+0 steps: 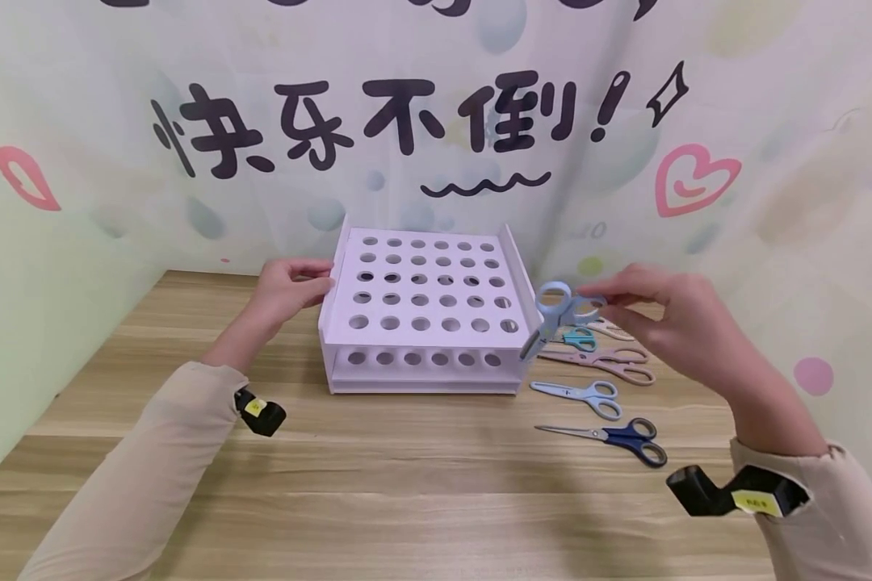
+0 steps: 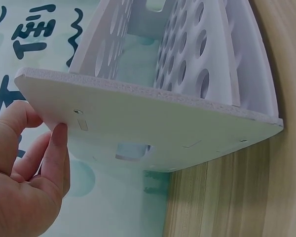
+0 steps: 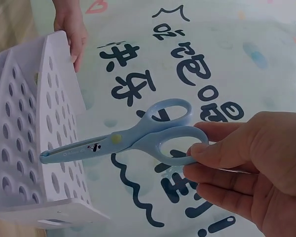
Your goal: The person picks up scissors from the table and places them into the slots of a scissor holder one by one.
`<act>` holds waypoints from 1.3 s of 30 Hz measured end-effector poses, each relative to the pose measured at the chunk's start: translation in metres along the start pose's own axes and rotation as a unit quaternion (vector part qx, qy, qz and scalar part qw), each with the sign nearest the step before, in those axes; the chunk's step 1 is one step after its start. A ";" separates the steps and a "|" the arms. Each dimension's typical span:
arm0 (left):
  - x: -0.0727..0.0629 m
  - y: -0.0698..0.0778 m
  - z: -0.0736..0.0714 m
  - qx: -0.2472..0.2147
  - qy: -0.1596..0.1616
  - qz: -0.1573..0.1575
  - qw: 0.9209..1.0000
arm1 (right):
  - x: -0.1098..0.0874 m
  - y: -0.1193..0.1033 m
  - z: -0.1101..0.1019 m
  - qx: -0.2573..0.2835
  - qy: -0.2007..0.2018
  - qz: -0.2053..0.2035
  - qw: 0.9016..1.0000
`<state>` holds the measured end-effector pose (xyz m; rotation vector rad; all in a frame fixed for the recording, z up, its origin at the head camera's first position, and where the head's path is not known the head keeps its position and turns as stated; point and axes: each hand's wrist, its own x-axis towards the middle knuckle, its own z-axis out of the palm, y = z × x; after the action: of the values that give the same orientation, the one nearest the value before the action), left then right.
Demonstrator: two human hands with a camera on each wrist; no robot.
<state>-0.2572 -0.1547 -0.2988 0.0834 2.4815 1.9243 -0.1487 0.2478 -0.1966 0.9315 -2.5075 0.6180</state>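
A white rack [image 1: 430,340] with rows of round holes on stacked shelves stands on the table. At its left side panel [image 2: 138,116], my left hand [image 1: 279,289] pinches the upper edge between thumb and fingers. My right hand [image 3: 251,173] holds light-blue scissors [image 3: 101,144] by one handle loop, between thumb and fingers. These scissors hang above the table beside the rack's right side, blades closed and tips pointing down-left in the head view. In the right wrist view, the tips overlap the rack; whether they touch it I cannot tell.
Right of the rack lie several scissors: a navy pair [image 1: 628,438] nearest, another light-blue pair [image 1: 584,394], a pink pair [image 1: 618,357], a teal pair [image 1: 580,340] and a pale pair partly hidden. A printed cloth [image 1: 378,202] hangs behind the wooden table [image 1: 378,484].
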 end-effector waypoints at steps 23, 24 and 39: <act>0.000 0.000 0.000 0.009 0.006 -0.007 1.000 | 0.068 0.042 0.010 0.036 -0.020 0.103 0.994; 0.000 0.000 0.000 0.009 0.006 -0.007 1.000 | 0.070 0.045 0.012 0.037 -0.019 0.103 0.994; -0.001 0.003 0.002 0.013 0.007 -0.019 1.000 | 0.084 0.065 0.031 0.056 -0.035 0.129 0.989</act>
<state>-0.2556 -0.1523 -0.2962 0.0218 2.4984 1.8863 -0.2579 0.2329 -0.1977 0.6794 -2.7051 0.8264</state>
